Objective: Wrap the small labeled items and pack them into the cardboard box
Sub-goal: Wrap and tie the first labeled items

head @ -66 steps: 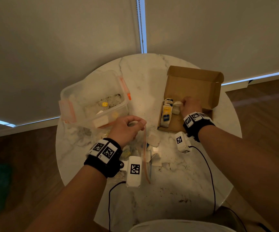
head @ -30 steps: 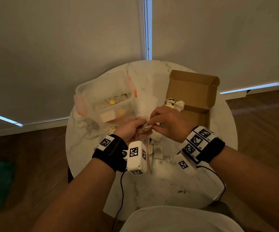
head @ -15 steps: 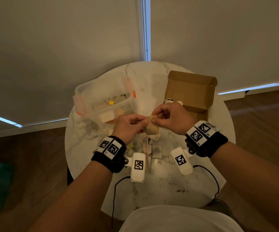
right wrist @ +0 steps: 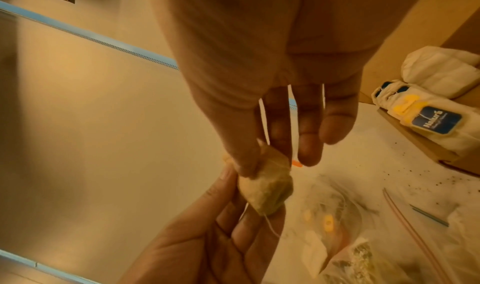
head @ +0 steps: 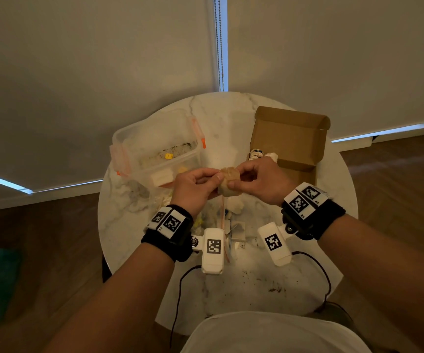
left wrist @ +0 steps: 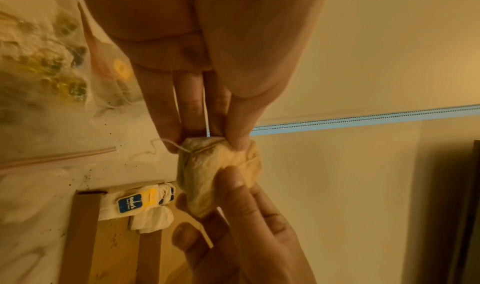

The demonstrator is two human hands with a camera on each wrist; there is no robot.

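A small tan tea bag [head: 229,182] with a thin string hangs above the table, held between both hands. My left hand [head: 214,178] pinches its left upper corner [left wrist: 207,139], thumb against fingertips. My right hand [head: 240,180] pinches the opposite side with thumb and forefinger [right wrist: 253,163], the other fingers loosely extended. The open cardboard box [head: 289,138] stands at the table's far right, lid upright. Wrapped white bundles with blue and yellow labels [head: 256,154] [left wrist: 135,204] [right wrist: 428,120] lie at its near-left corner.
A clear plastic container [head: 154,149] with orange clips sits far left on the round marble table [head: 231,289]. Loose tea bags, paper pieces and a zip bag [head: 221,220] lie under the hands. Dark crumbs dot the near tabletop. Closed blinds stand behind.
My right hand left the box and met the left hand over the table's middle. Together they lifted the tea bag; in the last half second it barely moved.
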